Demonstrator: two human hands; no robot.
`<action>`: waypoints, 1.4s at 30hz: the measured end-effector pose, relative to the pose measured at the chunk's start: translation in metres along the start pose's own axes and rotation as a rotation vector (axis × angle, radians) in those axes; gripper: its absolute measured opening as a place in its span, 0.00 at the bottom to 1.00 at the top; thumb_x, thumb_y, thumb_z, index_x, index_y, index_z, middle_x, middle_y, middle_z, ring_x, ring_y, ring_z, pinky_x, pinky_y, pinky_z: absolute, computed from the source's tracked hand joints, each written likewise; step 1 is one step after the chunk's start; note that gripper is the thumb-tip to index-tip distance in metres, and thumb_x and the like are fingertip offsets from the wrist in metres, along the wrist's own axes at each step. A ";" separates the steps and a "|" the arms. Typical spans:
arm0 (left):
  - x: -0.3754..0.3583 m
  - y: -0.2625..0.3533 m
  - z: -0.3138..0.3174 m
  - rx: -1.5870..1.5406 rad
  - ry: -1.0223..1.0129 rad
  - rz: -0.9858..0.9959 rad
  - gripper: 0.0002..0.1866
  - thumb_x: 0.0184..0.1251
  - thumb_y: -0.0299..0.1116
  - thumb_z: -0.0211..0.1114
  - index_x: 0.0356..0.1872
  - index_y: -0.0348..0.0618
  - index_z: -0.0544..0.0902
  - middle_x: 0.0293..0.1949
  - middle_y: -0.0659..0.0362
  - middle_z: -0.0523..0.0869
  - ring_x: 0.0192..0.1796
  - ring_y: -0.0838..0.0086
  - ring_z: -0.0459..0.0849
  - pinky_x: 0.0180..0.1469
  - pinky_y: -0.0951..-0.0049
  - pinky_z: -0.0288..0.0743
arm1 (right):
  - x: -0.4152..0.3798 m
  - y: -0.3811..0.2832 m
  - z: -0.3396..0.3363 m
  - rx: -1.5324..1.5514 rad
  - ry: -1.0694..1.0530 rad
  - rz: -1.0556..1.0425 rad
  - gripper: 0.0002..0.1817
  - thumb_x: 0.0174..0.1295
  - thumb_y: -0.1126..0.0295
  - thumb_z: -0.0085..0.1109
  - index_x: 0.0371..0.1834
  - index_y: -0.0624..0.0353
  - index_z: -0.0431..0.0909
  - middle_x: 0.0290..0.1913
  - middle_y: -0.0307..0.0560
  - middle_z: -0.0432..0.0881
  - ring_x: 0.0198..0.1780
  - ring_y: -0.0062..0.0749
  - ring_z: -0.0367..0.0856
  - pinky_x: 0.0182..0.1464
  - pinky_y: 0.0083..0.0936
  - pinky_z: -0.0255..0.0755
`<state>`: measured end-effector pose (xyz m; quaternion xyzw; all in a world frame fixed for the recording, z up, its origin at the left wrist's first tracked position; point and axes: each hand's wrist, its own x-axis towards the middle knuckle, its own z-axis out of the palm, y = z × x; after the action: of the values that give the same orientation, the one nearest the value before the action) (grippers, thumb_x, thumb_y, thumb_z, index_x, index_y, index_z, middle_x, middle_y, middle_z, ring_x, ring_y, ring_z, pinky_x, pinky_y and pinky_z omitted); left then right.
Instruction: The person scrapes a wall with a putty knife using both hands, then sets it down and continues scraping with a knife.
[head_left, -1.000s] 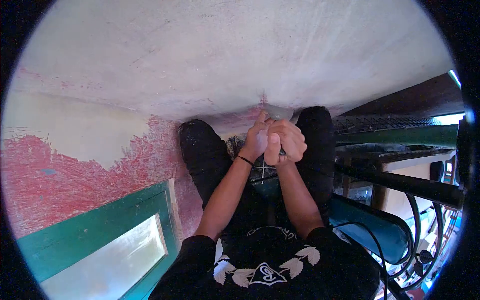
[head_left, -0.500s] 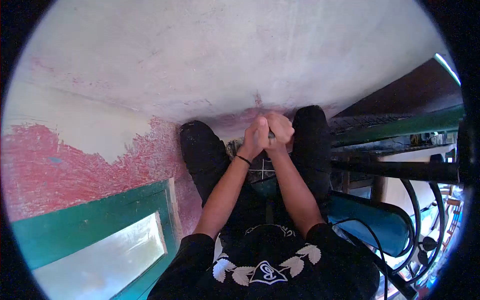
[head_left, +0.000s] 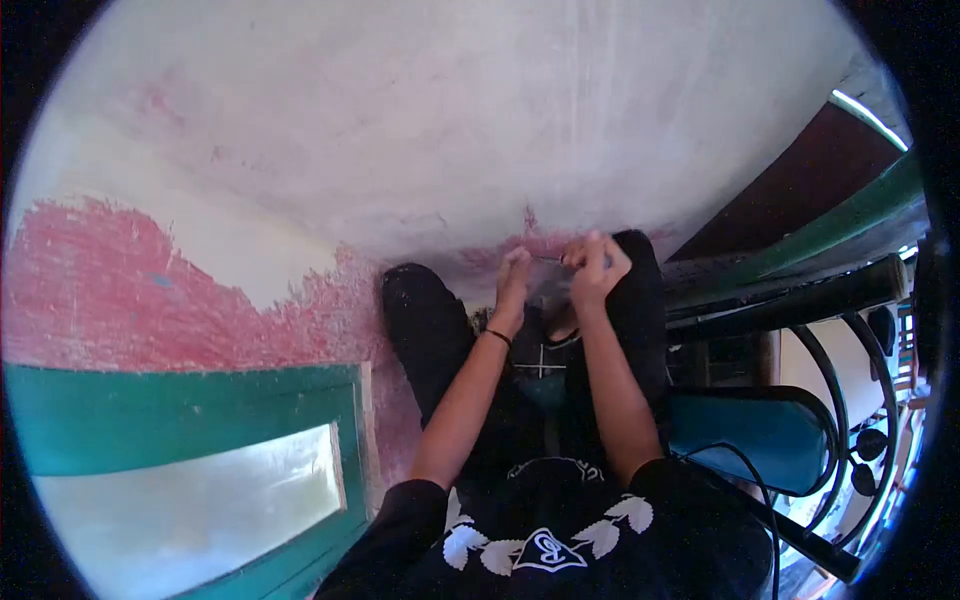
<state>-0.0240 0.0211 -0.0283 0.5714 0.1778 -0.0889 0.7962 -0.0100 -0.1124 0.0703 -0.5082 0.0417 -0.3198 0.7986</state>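
Note:
Between my knees, in front of the wall (head_left: 400,120), my two hands are raised a short way apart. My left hand (head_left: 512,278), with a dark band at its wrist, has its fingers drawn together at the tips. My right hand (head_left: 597,268) is curled round something small and dark that I cannot make out. A thin dark line, perhaps a tool shaft, spans the gap between the fingertips. Whether my left fingers grip its end is too small to tell.
A green frame with a pale pane (head_left: 200,510) stands at the lower left, below red patchy paint (head_left: 130,290). On the right are a blue chair seat (head_left: 750,440) with black curved metal bars, a cable and a green-edged dark panel (head_left: 810,180).
My hands were clasped together and have come apart, the right one moving to the right. A thin dark line now shows between them. The view has shifted slightly.

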 end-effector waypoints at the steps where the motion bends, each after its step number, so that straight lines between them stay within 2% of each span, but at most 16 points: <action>1: 0.001 0.009 0.003 0.019 -0.044 0.075 0.13 0.71 0.43 0.63 0.47 0.46 0.80 0.41 0.67 0.82 0.38 0.80 0.79 0.42 0.74 0.73 | 0.009 -0.003 -0.005 0.081 0.063 0.089 0.18 0.65 0.71 0.55 0.15 0.57 0.68 0.14 0.42 0.70 0.14 0.32 0.68 0.21 0.29 0.65; 3: 0.002 0.028 0.004 0.109 -0.120 0.228 0.09 0.71 0.37 0.64 0.35 0.42 0.83 0.33 0.67 0.82 0.37 0.82 0.78 0.43 0.76 0.72 | 0.028 -0.009 -0.018 0.240 0.202 0.262 0.19 0.67 0.69 0.53 0.16 0.56 0.66 0.14 0.42 0.68 0.15 0.34 0.65 0.22 0.31 0.61; 6: -0.003 0.043 -0.002 0.173 -0.233 0.325 0.10 0.71 0.36 0.65 0.34 0.40 0.83 0.32 0.66 0.83 0.37 0.83 0.78 0.45 0.76 0.72 | 0.051 -0.008 -0.051 0.615 0.310 0.664 0.18 0.68 0.64 0.52 0.19 0.52 0.62 0.16 0.39 0.63 0.17 0.32 0.62 0.24 0.31 0.60; 7: -0.005 0.044 -0.002 0.088 -0.242 0.303 0.12 0.73 0.38 0.63 0.35 0.39 0.84 0.34 0.64 0.84 0.38 0.80 0.79 0.46 0.74 0.72 | 0.053 -0.011 -0.054 0.563 0.355 0.715 0.18 0.69 0.61 0.51 0.22 0.51 0.60 0.18 0.37 0.61 0.20 0.30 0.62 0.26 0.30 0.61; 10: -0.005 0.046 -0.014 -0.260 -0.368 0.174 0.11 0.74 0.37 0.60 0.36 0.41 0.84 0.37 0.62 0.85 0.43 0.75 0.81 0.52 0.71 0.74 | 0.059 -0.013 -0.061 0.607 0.376 0.765 0.17 0.68 0.61 0.51 0.22 0.50 0.60 0.18 0.37 0.62 0.21 0.30 0.63 0.26 0.30 0.62; 13: -0.006 0.056 -0.017 -0.252 -0.215 0.112 0.17 0.76 0.43 0.56 0.44 0.37 0.84 0.40 0.59 0.86 0.42 0.73 0.83 0.51 0.70 0.74 | 0.061 -0.014 -0.063 0.699 0.367 0.727 0.16 0.68 0.62 0.49 0.23 0.51 0.61 0.19 0.37 0.63 0.22 0.30 0.64 0.27 0.31 0.63; 16: -0.015 0.058 0.004 -0.207 -0.245 0.064 0.15 0.74 0.40 0.61 0.48 0.37 0.83 0.41 0.59 0.86 0.43 0.75 0.83 0.50 0.71 0.77 | 0.053 -0.010 -0.053 0.699 0.451 0.662 0.15 0.68 0.62 0.49 0.23 0.51 0.61 0.20 0.36 0.63 0.23 0.30 0.65 0.27 0.30 0.63; 19: -0.030 0.055 0.011 0.036 -0.242 0.255 0.12 0.68 0.33 0.67 0.47 0.37 0.84 0.40 0.61 0.87 0.42 0.76 0.84 0.45 0.73 0.78 | 0.036 0.002 -0.032 0.634 0.439 0.708 0.14 0.68 0.62 0.49 0.25 0.54 0.66 0.22 0.38 0.69 0.24 0.31 0.69 0.28 0.30 0.65; 20: -0.027 0.057 0.008 0.017 -0.141 0.264 0.11 0.66 0.31 0.69 0.46 0.37 0.85 0.39 0.62 0.87 0.41 0.77 0.84 0.44 0.73 0.78 | 0.030 0.005 -0.029 0.589 0.427 0.733 0.14 0.68 0.62 0.49 0.25 0.55 0.69 0.23 0.39 0.71 0.25 0.31 0.71 0.29 0.29 0.67; 23: -0.019 0.069 -0.015 -0.046 0.081 0.284 0.10 0.61 0.28 0.72 0.42 0.36 0.86 0.36 0.63 0.87 0.37 0.78 0.83 0.41 0.75 0.77 | 0.007 0.060 -0.054 -0.119 0.020 0.817 0.17 0.68 0.57 0.53 0.31 0.59 0.79 0.25 0.39 0.77 0.27 0.26 0.73 0.30 0.24 0.67; 26: -0.020 0.088 -0.022 0.012 0.155 0.371 0.09 0.60 0.28 0.73 0.39 0.36 0.87 0.34 0.64 0.87 0.34 0.79 0.83 0.40 0.76 0.76 | -0.012 0.063 -0.052 -0.549 -0.585 0.552 0.21 0.67 0.52 0.58 0.37 0.62 0.84 0.26 0.38 0.80 0.26 0.20 0.74 0.29 0.19 0.67; 28: -0.024 0.088 -0.026 0.264 0.193 0.421 0.10 0.60 0.29 0.74 0.40 0.35 0.87 0.35 0.63 0.87 0.34 0.80 0.82 0.39 0.76 0.75 | -0.023 0.049 -0.037 -0.449 -0.619 0.731 0.22 0.66 0.51 0.60 0.39 0.64 0.84 0.28 0.40 0.81 0.30 0.21 0.78 0.32 0.23 0.71; 29: -0.023 0.084 -0.027 0.183 0.200 0.395 0.10 0.60 0.29 0.74 0.40 0.35 0.87 0.35 0.63 0.87 0.34 0.79 0.82 0.39 0.76 0.75 | -0.028 0.043 -0.030 -0.398 -0.632 0.819 0.23 0.66 0.50 0.61 0.40 0.65 0.84 0.29 0.41 0.82 0.32 0.21 0.79 0.34 0.25 0.73; 32: -0.014 0.065 -0.019 -0.020 0.198 0.310 0.12 0.61 0.30 0.73 0.43 0.36 0.86 0.35 0.63 0.86 0.33 0.78 0.82 0.37 0.75 0.75 | -0.043 0.055 -0.029 -0.378 -0.801 0.591 0.23 0.70 0.51 0.56 0.37 0.63 0.83 0.24 0.39 0.80 0.23 0.21 0.75 0.25 0.24 0.68; 41: 0.014 0.009 0.000 -0.288 0.042 0.057 0.14 0.66 0.37 0.71 0.45 0.38 0.83 0.37 0.61 0.85 0.33 0.77 0.81 0.36 0.74 0.76 | -0.054 0.100 -0.038 -0.458 -0.678 0.643 0.26 0.76 0.52 0.46 0.25 0.61 0.74 0.17 0.39 0.74 0.16 0.22 0.72 0.18 0.23 0.64; 42: 0.018 0.003 -0.004 -0.312 0.007 -0.002 0.15 0.66 0.38 0.70 0.46 0.38 0.82 0.38 0.60 0.85 0.34 0.76 0.82 0.37 0.73 0.77 | -0.054 0.110 -0.041 -0.472 -0.688 0.554 0.26 0.76 0.52 0.45 0.26 0.61 0.74 0.17 0.38 0.74 0.15 0.22 0.72 0.18 0.23 0.64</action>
<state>-0.0071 0.0274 -0.0336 0.4408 0.1929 -0.0588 0.8746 -0.0177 -0.0840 -0.0562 -0.7208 -0.0193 0.1084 0.6844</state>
